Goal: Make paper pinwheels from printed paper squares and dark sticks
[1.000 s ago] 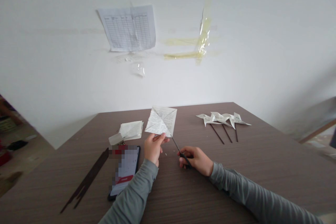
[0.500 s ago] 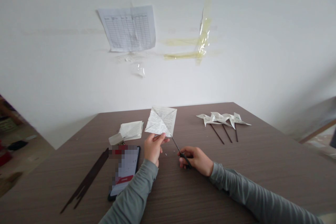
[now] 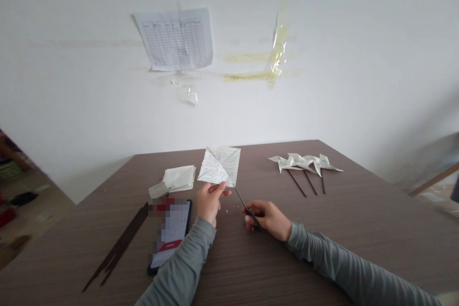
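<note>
My left hand [image 3: 209,201] pinches the lower corner of a square of printed paper [image 3: 220,166] with diagonal creases and holds it upright above the brown table [image 3: 322,229]. My right hand [image 3: 267,217] grips black-handled scissors [image 3: 244,207]. Their blades reach up to the paper's lower right corner. Both arms wear grey sleeves.
A phone [image 3: 169,234] lies left of my left arm. Several dark sticks [image 3: 120,246] lie further left. A stack of paper squares [image 3: 176,179] sits behind the phone. Three paper pinwheels on sticks [image 3: 304,165] lie at the far right. A printed sheet [image 3: 175,38] is taped to the wall.
</note>
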Available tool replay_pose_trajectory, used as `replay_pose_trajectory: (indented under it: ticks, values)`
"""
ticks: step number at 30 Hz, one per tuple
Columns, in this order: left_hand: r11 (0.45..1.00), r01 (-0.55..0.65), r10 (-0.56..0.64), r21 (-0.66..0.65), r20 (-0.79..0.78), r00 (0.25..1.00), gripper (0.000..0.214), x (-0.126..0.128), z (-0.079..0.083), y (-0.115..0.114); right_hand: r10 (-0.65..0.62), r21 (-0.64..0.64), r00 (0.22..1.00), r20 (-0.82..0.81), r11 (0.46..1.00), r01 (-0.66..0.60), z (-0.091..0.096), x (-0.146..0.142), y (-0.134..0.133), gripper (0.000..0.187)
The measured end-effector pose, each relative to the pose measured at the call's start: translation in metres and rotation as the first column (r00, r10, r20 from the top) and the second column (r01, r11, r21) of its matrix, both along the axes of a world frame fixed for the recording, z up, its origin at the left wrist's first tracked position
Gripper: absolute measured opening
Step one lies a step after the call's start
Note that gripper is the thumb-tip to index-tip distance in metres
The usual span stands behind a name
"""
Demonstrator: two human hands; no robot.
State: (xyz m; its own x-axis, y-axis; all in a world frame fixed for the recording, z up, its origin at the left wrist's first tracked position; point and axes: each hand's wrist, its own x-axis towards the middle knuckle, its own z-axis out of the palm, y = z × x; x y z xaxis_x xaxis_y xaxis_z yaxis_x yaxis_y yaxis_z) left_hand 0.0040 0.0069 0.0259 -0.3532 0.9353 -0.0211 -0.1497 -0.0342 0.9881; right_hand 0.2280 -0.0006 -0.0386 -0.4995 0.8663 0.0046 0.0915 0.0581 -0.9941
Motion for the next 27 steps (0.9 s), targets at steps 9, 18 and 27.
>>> replay_pose_trajectory:
  ticks: [9, 18, 27]
  values:
    - [1.0, 0.019, -0.019, -0.017, -0.029, 0.999, 0.037, 0.0008, 0.0009, -0.002, -0.029, 0.003, 0.999, -0.038, 1.0, 0.029, 0.0041, -0.0018, -0.0032, 0.083]
    - [0.999, 0.009, -0.01, -0.032, -0.023, 1.0, 0.029, 0.0028, 0.0043, -0.0037, -0.014, 0.002, 0.999, -0.029, 1.0, 0.014, 0.0028, -0.0014, -0.0023, 0.081]
    - [1.0, 0.011, -0.011, -0.022, -0.005, 1.0, 0.035, 0.0024, 0.0051, -0.0038, -0.023, 0.01, 1.0, -0.013, 1.0, 0.023, 0.0027, -0.0017, -0.0021, 0.08]
